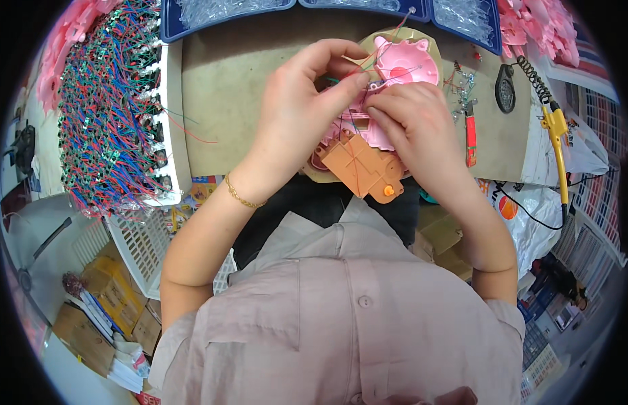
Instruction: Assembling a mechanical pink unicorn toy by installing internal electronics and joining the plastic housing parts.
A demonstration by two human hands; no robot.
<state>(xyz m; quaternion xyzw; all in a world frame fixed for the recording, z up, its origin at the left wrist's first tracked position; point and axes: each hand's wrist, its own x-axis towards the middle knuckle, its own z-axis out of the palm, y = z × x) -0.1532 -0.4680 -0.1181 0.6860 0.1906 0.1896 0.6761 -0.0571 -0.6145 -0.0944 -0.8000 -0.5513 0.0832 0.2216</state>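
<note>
A pink plastic toy shell (377, 135) lies open in front of me, its rounded hollow head part (416, 61) toward the far side. Thin red and green wires run across it. My left hand (324, 84) is closed at the shell's left side, its thumb and forefinger pinched at the thin wires. On the right, my right hand (412, 115) bends over the shell with its fingers closed; what is between the fingertips is hidden. An orange plastic box part (361, 165) with a small orange knob sits at the shell's near end, with wires across it.
A white tray (173, 145) piled with wired circuit boards (111, 115) stands at left. Blue bins (226, 27) of clear parts line the back. At right lie small metal parts (462, 84), a red-handled knife (471, 138), a black oval object (505, 91) and a yellow soldering iron (558, 145).
</note>
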